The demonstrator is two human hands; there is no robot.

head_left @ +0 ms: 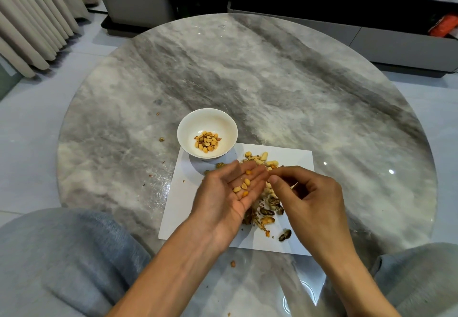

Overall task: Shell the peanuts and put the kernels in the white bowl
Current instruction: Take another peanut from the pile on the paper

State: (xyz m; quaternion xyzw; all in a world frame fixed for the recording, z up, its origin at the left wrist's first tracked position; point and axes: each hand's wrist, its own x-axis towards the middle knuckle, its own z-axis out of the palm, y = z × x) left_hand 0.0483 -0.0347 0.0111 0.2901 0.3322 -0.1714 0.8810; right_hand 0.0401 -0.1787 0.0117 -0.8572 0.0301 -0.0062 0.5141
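Observation:
My left hand lies palm up above the white paper sheet, fingers straight, carrying several loose kernels. My right hand hovers just to its right with fingers curled, thumb and forefinger tips meeting near the left fingertips; I cannot tell if they pinch anything. The white bowl stands at the sheet's far left corner and holds several kernels. Unshelled peanuts lie on the sheet beyond my hands. Empty shells lie under and between my hands.
The round grey marble table carries scattered crumbs to the left of the bowl. One kernel lies near the table's front edge. My knees in grey trousers sit below the table's near rim. A low cabinet stands behind.

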